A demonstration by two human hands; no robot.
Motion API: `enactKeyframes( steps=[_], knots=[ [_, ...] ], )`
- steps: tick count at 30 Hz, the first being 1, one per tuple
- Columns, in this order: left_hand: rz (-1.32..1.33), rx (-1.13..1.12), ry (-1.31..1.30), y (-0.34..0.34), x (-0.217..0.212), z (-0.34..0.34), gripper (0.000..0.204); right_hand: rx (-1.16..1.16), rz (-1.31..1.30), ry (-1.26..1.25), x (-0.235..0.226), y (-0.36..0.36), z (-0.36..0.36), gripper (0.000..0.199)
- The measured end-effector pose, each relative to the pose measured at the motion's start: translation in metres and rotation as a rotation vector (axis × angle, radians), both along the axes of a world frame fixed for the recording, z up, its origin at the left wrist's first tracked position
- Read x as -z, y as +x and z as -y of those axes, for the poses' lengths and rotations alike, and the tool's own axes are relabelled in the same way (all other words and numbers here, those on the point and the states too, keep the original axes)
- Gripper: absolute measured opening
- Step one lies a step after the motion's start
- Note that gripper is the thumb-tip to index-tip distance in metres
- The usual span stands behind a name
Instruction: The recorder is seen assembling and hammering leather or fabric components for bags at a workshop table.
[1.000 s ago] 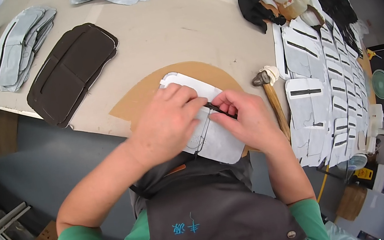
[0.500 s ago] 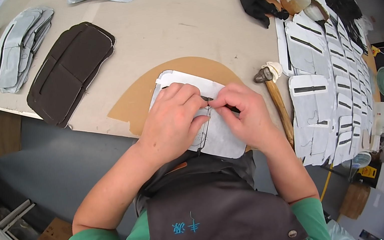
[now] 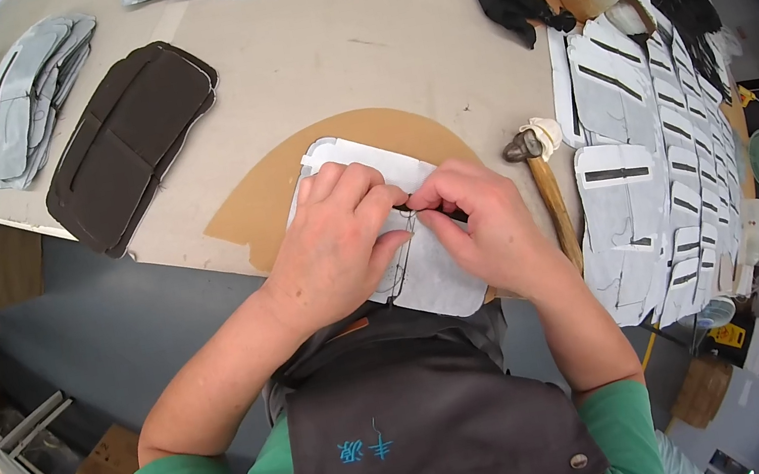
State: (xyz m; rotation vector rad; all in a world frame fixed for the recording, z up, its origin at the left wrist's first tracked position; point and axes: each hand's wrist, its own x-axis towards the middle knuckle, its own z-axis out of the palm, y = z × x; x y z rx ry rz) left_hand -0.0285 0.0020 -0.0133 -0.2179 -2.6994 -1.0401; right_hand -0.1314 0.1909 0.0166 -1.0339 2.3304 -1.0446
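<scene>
A pale grey cut panel (image 3: 426, 274) with a dark slit lies on a tan half-round work pad (image 3: 268, 200) at the table's near edge. My left hand (image 3: 341, 243) presses flat on the panel, its fingertips pinching at the slit. Close against it, my right hand (image 3: 484, 230) pinches the same dark strip on the panel. Both hands hide most of the panel's middle.
A wooden-handled hammer (image 3: 548, 194) lies just right of my right hand. Rows of grey panels with dark slits (image 3: 646, 152) fill the table's right side. A stack of dark brown panels (image 3: 127, 139) and a grey stack (image 3: 25, 100) lie at left.
The view has shifted slightly. My hands stay on the panel, their fingertips drawn a little closer together at the slit.
</scene>
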Motion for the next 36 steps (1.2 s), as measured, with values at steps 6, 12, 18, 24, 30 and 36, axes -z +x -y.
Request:
enactKeyframes(
  steps=[6,12,18,24,30,36],
  knots=[
    [-0.005,0.012,-0.027,-0.001,0.0,-0.002,0.03,-0.065,-0.247,-0.097,0.013,0.008,-0.005,0.015],
    [-0.056,0.018,-0.199,0.005,0.003,-0.007,0.037,-0.128,-0.597,-0.013,0.017,0.016,-0.009,0.022],
    [-0.055,0.026,-0.085,0.011,-0.003,0.001,0.045,-0.041,-0.209,-0.093,0.006,0.006,-0.02,0.024],
    [-0.066,0.014,-0.273,0.008,-0.005,-0.007,0.039,-0.052,-0.227,-0.06,0.006,0.007,-0.019,0.022],
    [-0.107,0.021,-0.43,0.013,0.001,-0.011,0.041,-0.138,-0.534,0.001,0.009,0.012,-0.024,0.017],
    [-0.131,-0.004,-0.424,0.014,0.002,-0.011,0.042,-0.202,-0.614,0.092,0.001,0.01,-0.042,0.023]
  ],
)
